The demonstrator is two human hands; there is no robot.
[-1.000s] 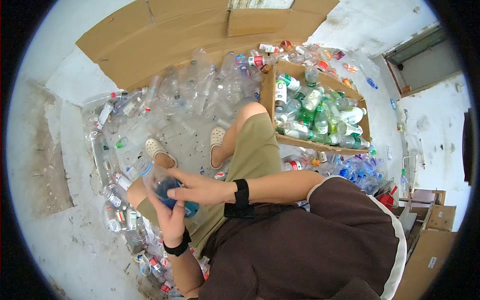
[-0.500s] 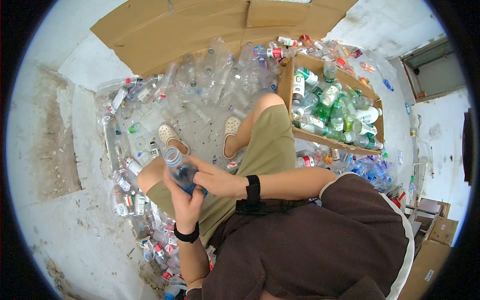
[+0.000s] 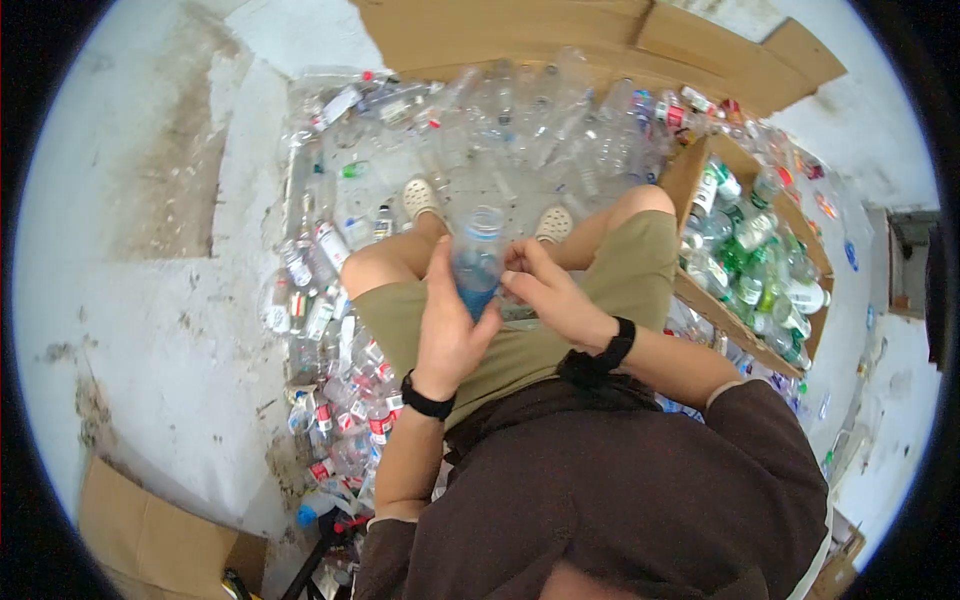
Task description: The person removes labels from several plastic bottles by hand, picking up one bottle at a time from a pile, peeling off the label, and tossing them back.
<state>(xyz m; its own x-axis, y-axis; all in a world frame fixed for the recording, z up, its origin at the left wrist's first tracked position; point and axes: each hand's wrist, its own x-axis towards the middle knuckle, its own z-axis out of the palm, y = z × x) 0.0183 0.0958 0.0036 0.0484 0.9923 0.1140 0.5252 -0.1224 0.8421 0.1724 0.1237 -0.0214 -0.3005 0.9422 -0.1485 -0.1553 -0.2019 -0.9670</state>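
My left hand (image 3: pixel 448 335) is wrapped round a clear plastic bottle (image 3: pixel 482 238) and holds it upright above my lap. Its mouth has no cap, and a blue label (image 3: pixel 474 290) shows low on its side, partly covered by my fingers. At the bottle's right side is my right hand (image 3: pixel 562 297), thumb and fingers pinched together close to the label. What lies between those fingertips is too small to make out.
A cardboard box (image 3: pixel 735 318) of mostly green and clear bottles stands right of my knee. Loose clear bottles (image 3: pixel 500 100) cover the floor ahead, and bottles with red labels (image 3: pixel 380 420) pile up at left. Cardboard sheets (image 3: pixel 560 30) line the far wall.
The view has swung left, so the box and my legs sit further right. My right fingers have moved from the bottle's front to its right edge. My left hand keeps holding it.
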